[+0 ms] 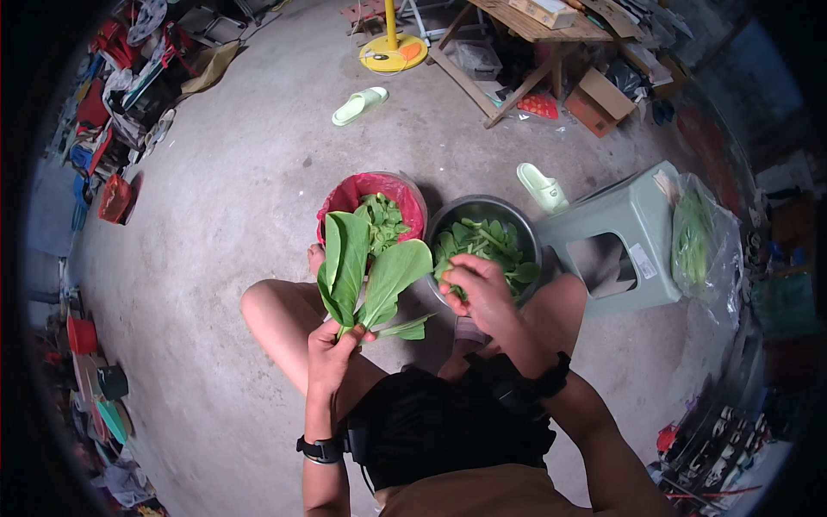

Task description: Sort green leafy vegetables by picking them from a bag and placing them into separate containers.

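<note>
My left hand grips a bunch of leafy greens by the stem end, its broad leaves fanned upward and one narrow leaf pointing right. Over the near edge of a steel basin, my right hand pinches a small green leaf piece, mostly covered by the fingers. Loose leaves and stems lie in that basin. Left of it, partly behind the held bunch, stands a bin lined with a red plastic bag; more green leaves are inside.
At the right, a grey-green plastic stool stands beside a clear bag of greens. Two pale green slippers lie apart on the concrete floor. Farther off are a yellow stand base and a wooden table.
</note>
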`<state>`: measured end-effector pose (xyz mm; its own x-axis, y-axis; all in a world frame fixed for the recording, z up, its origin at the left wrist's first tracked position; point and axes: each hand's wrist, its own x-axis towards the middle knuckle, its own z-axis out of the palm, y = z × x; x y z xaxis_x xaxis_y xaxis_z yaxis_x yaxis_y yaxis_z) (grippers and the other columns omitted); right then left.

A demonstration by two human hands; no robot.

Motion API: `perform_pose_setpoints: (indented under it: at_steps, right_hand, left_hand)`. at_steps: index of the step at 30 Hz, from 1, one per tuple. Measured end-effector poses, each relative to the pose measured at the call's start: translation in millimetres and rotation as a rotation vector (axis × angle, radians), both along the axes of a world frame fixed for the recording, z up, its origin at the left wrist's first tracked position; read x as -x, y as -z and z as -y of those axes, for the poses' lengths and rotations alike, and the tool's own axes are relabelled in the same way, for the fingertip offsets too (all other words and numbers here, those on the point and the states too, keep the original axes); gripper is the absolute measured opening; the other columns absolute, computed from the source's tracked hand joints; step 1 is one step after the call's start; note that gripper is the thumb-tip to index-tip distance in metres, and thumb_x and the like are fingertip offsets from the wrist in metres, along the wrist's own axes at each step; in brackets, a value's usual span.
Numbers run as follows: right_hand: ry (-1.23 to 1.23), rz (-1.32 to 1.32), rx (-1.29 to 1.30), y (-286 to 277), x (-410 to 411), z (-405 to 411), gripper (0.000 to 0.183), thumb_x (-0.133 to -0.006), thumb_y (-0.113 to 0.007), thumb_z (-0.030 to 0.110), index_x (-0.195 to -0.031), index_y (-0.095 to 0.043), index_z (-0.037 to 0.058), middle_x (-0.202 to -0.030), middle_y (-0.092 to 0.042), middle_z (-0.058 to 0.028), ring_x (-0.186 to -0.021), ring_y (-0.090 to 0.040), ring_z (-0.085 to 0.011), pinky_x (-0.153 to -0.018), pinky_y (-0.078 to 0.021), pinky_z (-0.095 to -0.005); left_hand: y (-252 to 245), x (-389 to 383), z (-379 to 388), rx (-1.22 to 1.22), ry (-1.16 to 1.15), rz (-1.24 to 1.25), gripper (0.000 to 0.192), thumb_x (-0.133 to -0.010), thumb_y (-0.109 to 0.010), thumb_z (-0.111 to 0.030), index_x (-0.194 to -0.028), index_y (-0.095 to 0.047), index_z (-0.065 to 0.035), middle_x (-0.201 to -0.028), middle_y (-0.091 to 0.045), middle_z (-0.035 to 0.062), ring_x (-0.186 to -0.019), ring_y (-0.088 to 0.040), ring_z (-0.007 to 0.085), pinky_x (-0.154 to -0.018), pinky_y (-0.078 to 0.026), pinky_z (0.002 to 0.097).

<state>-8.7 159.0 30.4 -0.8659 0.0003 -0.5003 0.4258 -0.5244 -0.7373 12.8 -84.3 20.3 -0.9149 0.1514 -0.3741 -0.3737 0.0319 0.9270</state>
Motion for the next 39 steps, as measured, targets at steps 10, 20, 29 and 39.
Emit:
perform_pose_setpoints:
  at_steps: [10,20,29,39]
  right_hand:
    - [-0.123,-0.120,-0.138,-3.9,16.0,-32.3,0.018,-0.083,-0.049,0.003,-0.097,-0.059,-0.0022,-0.076,-0.054,-0.0090,-0.054,-0.048,-0.0117,-0.045,-0.0367,-0.0221]
    - [-0.506,-0.840,-0.759,16.6,35.9,-19.1,0.011,-0.081,-0.060,0.006,-0.091,-0.062,0.0025,-0.068,-0.056,0.0001,-0.053,-0.049,-0.0046,-0.047,-0.0374,-0.0195]
    - [-0.206,-0.290,-0.313,1.0,40.2,-32.8,0.007,-0.084,-0.053,0.001,-0.087,-0.059,-0.0003,-0.076,-0.059,-0.0057,-0.051,-0.048,-0.0074,-0.044,-0.0392,-0.0210]
    - [-0.942,-0.720,-0.633,-34.6,34.3,9.6,0.024,-0.080,-0.054,0.002,-0.102,-0.062,-0.0012,-0.086,-0.061,-0.0133,-0.064,-0.060,-0.0219,-0.060,-0.0486,-0.0295]
  left_hand:
    - [-10.0,3.6,11.4,-0.012,0.140,-0.006,0.008,-0.082,-0.057,-0.002,-0.082,-0.065,-0.0012,-0.073,-0.065,0.0022,-0.060,-0.048,0.0032,-0.055,-0.038,0.0188]
    - [-15.2,7.6,11.1,0.010,0.272,0.012,0.009,-0.083,-0.055,-0.004,-0.083,-0.064,-0.0021,-0.073,-0.066,0.0031,-0.062,-0.054,0.0056,-0.056,-0.042,0.0192]
    - [-9.4,6.1,18.9,0.013,0.180,0.142,0.008,-0.082,-0.057,-0.007,-0.082,-0.064,-0.0036,-0.071,-0.065,0.0019,-0.057,-0.051,0.0034,-0.052,-0.039,0.0173]
    - [-12.5,23.2,22.4,-0.046,0.463,0.308,0.007,-0.080,-0.062,-0.008,-0.081,-0.067,-0.0032,-0.069,-0.065,0.0030,-0.054,-0.049,0.0031,-0.049,-0.037,0.0178]
